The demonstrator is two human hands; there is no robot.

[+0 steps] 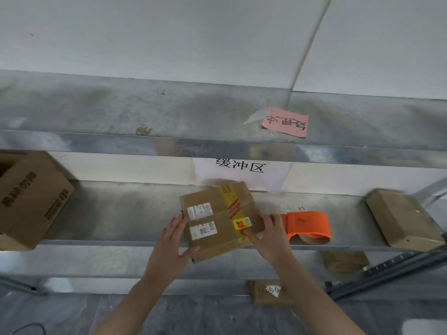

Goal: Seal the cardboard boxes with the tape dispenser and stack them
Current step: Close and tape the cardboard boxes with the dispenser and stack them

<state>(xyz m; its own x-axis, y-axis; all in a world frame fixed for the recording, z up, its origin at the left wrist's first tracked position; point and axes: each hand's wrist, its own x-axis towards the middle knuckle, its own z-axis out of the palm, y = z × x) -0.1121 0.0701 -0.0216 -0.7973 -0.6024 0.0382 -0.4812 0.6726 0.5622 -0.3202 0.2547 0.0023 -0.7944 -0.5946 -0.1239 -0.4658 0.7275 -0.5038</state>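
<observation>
A small cardboard box [219,220] with white labels and yellow-red tape rests on the metal shelf [108,213], its near corner hanging over the front edge. My left hand [173,243] grips its left side and near corner. My right hand [268,234] holds its right side, thumb on the top. The orange tape dispenser [306,226] lies on the shelf just right of my right hand, apart from the box. Another closed cardboard box [404,218] sits at the shelf's right end.
A large open carton [31,201] stands at the shelf's left end. An upper shelf [169,117] carries a pink note [285,122]. A white paper sign [242,170] hangs behind. More parcels [268,291] lie on lower levels at right.
</observation>
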